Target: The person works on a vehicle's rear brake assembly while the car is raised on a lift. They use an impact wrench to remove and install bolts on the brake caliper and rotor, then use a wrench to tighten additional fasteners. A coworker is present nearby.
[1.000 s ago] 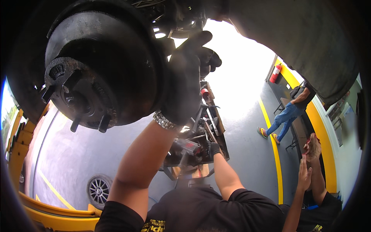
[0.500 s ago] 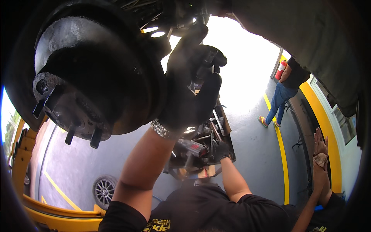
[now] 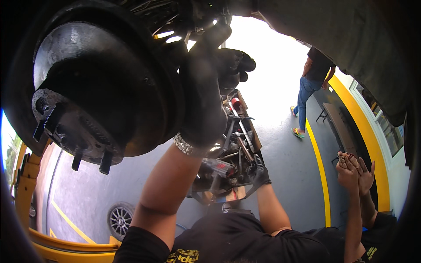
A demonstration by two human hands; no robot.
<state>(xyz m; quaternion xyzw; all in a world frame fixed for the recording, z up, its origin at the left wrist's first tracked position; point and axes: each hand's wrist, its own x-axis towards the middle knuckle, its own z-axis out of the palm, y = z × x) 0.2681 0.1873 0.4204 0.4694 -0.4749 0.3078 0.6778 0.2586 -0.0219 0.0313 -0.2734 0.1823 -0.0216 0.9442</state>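
Note:
My left hand (image 3: 204, 83), in a black glove with a metal watch at the wrist, is raised beside the brake disc (image 3: 66, 44). One finger points up toward the dark suspension parts (image 3: 197, 19); the others are curled, and what they hold is hidden. Wheel studs (image 3: 104, 162) stick out of the hub (image 3: 83, 127). Lower down, my right hand (image 3: 259, 173), also gloved in black, reaches into a tray of tools (image 3: 258, 136). Its fingers blend with the dark tools there. Close to it lies an impact wrench (image 3: 219, 166), grey with a dark nose.
A dark wheel-arch panel (image 3: 351, 39) hangs overhead at right. At lower right are a co-worker's bare hands (image 3: 353, 173). Another person in jeans (image 3: 307, 90) stands beyond, near a bench (image 3: 340, 127). A wheel (image 3: 119, 219) and a yellow lift arm (image 3: 74, 245) are at lower left.
My left hand's curled fingers have turned, and the dark cylindrical piece seen in them before is out of sight. My right hand has shifted slightly in the tray. The co-worker's hands came together; the person in jeans walked.

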